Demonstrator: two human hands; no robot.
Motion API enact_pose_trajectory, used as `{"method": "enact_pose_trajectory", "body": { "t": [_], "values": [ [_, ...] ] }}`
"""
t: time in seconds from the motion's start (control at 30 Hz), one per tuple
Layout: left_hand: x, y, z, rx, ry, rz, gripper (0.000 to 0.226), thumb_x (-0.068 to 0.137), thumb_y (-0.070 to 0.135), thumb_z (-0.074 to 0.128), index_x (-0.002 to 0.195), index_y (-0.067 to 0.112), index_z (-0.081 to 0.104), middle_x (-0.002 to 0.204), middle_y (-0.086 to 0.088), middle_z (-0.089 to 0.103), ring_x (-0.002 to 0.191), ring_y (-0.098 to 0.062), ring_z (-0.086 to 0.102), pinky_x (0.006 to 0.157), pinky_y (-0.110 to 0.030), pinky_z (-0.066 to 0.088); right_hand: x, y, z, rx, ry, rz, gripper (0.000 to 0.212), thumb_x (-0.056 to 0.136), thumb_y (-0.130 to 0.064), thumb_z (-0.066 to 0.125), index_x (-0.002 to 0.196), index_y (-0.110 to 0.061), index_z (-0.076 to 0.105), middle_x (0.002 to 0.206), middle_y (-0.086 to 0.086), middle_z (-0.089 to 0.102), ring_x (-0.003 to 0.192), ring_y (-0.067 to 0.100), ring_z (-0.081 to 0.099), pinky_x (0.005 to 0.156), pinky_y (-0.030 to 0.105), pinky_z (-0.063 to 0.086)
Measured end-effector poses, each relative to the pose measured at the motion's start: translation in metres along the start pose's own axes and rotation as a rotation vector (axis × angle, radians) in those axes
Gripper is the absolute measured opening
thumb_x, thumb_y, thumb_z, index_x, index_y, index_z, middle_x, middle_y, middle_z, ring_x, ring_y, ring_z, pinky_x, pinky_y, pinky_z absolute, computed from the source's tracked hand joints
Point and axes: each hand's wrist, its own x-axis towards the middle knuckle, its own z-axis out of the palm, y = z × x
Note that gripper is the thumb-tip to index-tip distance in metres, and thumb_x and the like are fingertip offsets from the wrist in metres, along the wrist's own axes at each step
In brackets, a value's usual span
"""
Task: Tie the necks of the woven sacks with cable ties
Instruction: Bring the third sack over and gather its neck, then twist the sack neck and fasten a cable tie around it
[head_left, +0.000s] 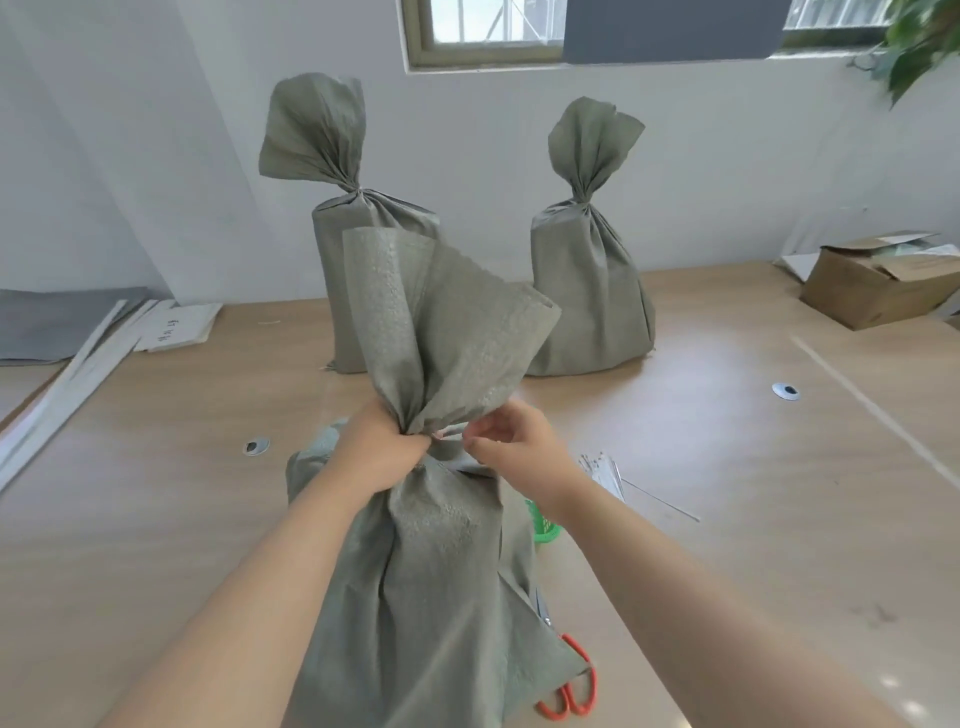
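Two of the three sacks seem to be finished: the left back sack (337, 291) and the right back sack (587, 301) stand upright at the far side of the counter (727, 467), each with its neck pulled tight and the top fanned out above. The ties on them are too small to see. The near sack (431, 571) stands in front of the person and is the one in work, so I judge the task to be in its last part.

The left hand (384, 447) is closed firmly around the gathered neck of this sack and keeps it bunched. The right hand (511, 447) is at the same neck, from the other side; its fingertips pinch a thin pale strip (448, 434), which I take to be the cable tie. Whether it is already locked I cannot tell.

Spare cable ties (602, 465) lie on the counter just beside the right wrist, and orange scissors (571, 686) lie near the foot of the sack
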Motion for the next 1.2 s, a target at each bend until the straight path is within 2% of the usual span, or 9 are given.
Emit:
{"method": "enact_pose_trajectory", "body": {
  "t": [0.17,0.4,0.6,0.7,0.83,0.9,1.03,1.13,1.2],
  "values": [
    [0.015,0.003,0.006,0.034,-0.002,0.022,0.039,0.089,0.032,0.074,0.125,0.017,0.068,0.117,-0.003,0.072,0.112,-0.025,0.065,0.09,-0.033,0.051,0.012,0.032,-0.041,-0.12,0.1,-0.02,0.029,0.083,0.006,0.062,0.096,-0.02,0.066,0.083,-0.002,0.064,0.063,-0.003,0.054,0.066,0.015,0.049],
    [0.025,0.009,0.016,0.184,0.073,-0.038,0.04,0.087,0.049,0.07,0.112,0.017,0.07,0.106,-0.008,0.073,0.104,-0.034,0.066,0.087,-0.043,0.055,0.024,0.1,-0.115,-0.355,0.274,0.139,0.028,0.081,-0.009,0.066,0.107,-0.02,0.067,0.095,-0.002,0.067,0.081,0.014,0.064,0.081,0.033,0.054],
    [0.031,0.013,0.021,0.133,0.143,-0.075,0.038,0.088,0.038,0.073,0.112,0.008,0.071,0.111,-0.016,0.073,0.11,-0.037,0.065,0.089,-0.043,0.054,0.025,0.164,-0.17,-0.545,0.289,0.357,0.04,0.081,-0.019,0.065,0.121,-0.022,0.06,0.109,0.001,0.064,0.089,0.02,0.062,0.078,0.03,0.048],
    [0.033,0.015,0.023,0.111,0.164,-0.079,0.04,0.088,0.032,0.076,0.117,0.006,0.069,0.118,-0.018,0.071,0.115,-0.037,0.063,0.087,-0.037,0.049,0.03,0.189,-0.184,-0.49,0.335,0.477,0.043,0.085,-0.02,0.063,0.127,-0.018,0.056,0.114,0.005,0.061,0.09,0.022,0.058,0.077,0.028,0.044],
    [0.039,0.015,0.027,0.078,0.18,-0.067,0.039,0.086,0.031,0.078,0.12,0.012,0.07,0.12,-0.014,0.071,0.118,-0.034,0.062,0.087,-0.036,0.047,0.033,0.221,-0.195,-0.532,0.341,0.573,0.046,0.085,-0.014,0.056,0.131,-0.016,0.054,0.091,-0.002,0.057,0.081,0.021,0.057,0.074,0.028,0.046],
    [0.042,0.015,0.03,0.077,0.197,-0.054,0.039,0.086,0.03,0.078,0.12,0.012,0.071,0.121,-0.014,0.071,0.118,-0.033,0.063,0.087,-0.036,0.046,0.034,0.238,-0.201,-0.628,0.3,0.616,0.05,0.084,-0.013,0.054,0.134,-0.016,0.051,0.095,0.001,0.059,0.09,0.024,0.059,0.076,0.03,0.049],
    [0.045,0.012,0.035,0.062,0.213,-0.045,0.039,0.085,0.032,0.078,0.119,0.014,0.071,0.118,-0.011,0.073,0.116,-0.031,0.064,0.09,-0.038,0.05,0.035,0.271,-0.211,-0.844,0.23,0.711,0.055,0.091,-0.019,0.048,0.145,-0.023,0.041,0.135,0.011,0.046,0.122,0.033,0.047,0.087,0.038,0.048],
    [0.046,0.009,0.036,0.043,0.236,-0.035,0.04,0.085,0.033,0.079,0.12,0.017,0.071,0.119,-0.008,0.073,0.117,-0.028,0.064,0.094,-0.039,0.05,0.036,0.288,-0.214,-0.907,0.239,0.777,0.05,0.095,-0.016,0.036,0.144,-0.023,0.04,0.136,0.015,0.039,0.127,0.038,0.038,0.091,0.041,0.044],
    [0.046,0.009,0.037,0.033,0.254,-0.026,0.042,0.085,0.032,0.079,0.123,0.017,0.07,0.122,-0.007,0.072,0.119,-0.026,0.063,0.092,-0.035,0.047,0.038,0.295,-0.214,-0.962,0.238,0.774,0.043,0.093,-0.01,0.031,0.131,-0.018,0.049,0.126,0.016,0.04,0.12,0.039,0.04,0.091,0.041,0.046]
  ]
}}
